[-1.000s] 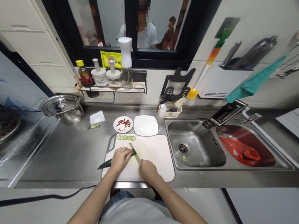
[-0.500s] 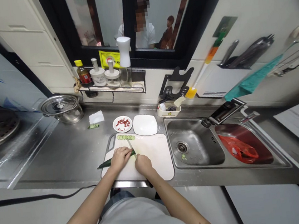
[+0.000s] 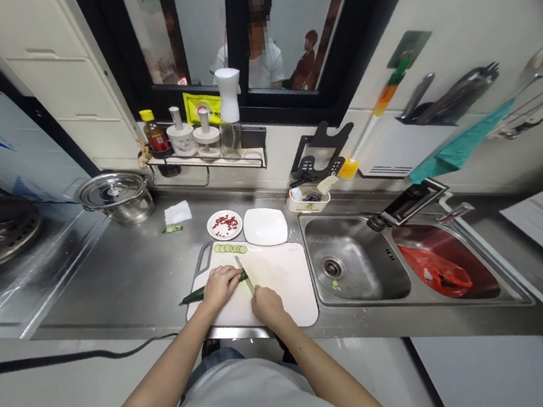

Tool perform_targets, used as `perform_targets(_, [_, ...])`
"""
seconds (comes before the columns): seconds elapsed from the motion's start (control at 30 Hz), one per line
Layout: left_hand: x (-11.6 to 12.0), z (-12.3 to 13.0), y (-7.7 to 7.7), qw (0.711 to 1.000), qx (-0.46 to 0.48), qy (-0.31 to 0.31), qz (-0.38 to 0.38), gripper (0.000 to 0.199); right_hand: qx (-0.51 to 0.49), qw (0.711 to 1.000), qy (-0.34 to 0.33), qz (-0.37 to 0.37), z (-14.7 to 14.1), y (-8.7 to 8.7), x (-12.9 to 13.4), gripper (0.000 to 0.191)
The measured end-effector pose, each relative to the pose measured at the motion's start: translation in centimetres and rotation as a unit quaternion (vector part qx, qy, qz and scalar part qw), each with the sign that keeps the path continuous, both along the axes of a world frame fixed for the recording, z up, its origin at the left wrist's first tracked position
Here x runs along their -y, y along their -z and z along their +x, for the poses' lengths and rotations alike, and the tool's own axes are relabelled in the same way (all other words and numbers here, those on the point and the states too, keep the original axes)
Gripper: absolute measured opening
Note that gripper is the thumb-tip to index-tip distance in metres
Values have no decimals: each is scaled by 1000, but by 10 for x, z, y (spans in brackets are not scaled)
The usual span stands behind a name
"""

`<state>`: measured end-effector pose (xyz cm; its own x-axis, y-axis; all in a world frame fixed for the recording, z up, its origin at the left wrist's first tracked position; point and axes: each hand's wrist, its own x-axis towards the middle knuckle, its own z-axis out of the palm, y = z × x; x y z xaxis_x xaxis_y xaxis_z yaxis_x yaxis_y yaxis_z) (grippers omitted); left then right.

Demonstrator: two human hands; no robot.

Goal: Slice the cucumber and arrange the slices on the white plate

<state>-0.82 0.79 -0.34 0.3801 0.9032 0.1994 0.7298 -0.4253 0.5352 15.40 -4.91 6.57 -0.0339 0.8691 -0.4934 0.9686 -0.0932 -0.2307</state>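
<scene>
A dark green cucumber (image 3: 192,297) lies slanted across the left part of the white cutting board (image 3: 281,287), its tip past the board's edge. My left hand (image 3: 221,286) is wrapped over it, close to its cut end. In my right hand (image 3: 267,305) is the handle of a knife (image 3: 246,277), whose blade points up and left beside the cut end. Several pale green cucumber slices (image 3: 230,248) lie in a row at the board's top edge. Beyond the board are a round plate with red pieces (image 3: 224,226) and a white squarish plate (image 3: 265,226).
At the right is a double sink (image 3: 356,259) with a red bag (image 3: 438,269) in one basin. A lidded steel pot (image 3: 121,198) and a white paper (image 3: 177,212) stand at the left. A spice rack (image 3: 208,161) hangs behind.
My right hand and the knife have shifted slightly right and down, and the blade is now a little apart from the slices. The whole view has moved slightly.
</scene>
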Motion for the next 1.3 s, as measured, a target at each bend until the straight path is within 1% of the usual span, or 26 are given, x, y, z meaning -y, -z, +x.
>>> perform_targets(0.13, [1,0,0,1000,7,-2,1,24,9,1000,0,-7,9,0,25,34])
perform_targets(0.27, [3,0,1,1000,8,-6,0,24,14,1000,6,-12,10,0,34,34])
perform_targets(0.37, [2,0,2,1000,3,-8,-3,24,12,1000,4,-7,6,0,29,34])
perform_targets(0.53, [2,0,3,1000,1,-10,0,24,11,1000,5,-3,-2,2,10,34])
perform_targets(0.7, [2,0,3,1000,-2,-7,1,25,0,1000,3,-2,-8,-1,-8,34])
perform_targets(0.87, [3,0,2,1000,3,-6,2,25,-10,1000,-7,7,-9,-3,-18,35])
perform_targets(0.97, [3,1,2,1000,1,-10,-1,26,-14,1000,-12,17,-8,-5,-19,35])
perform_targets(1.07, [3,1,1,1000,-4,-14,-3,25,-9,1000,-8,7,-7,-8,-14,35])
perform_targets(1.3, [3,1,1,1000,2,-13,-2,25,6,1000,-4,-12,3,-10,12,34])
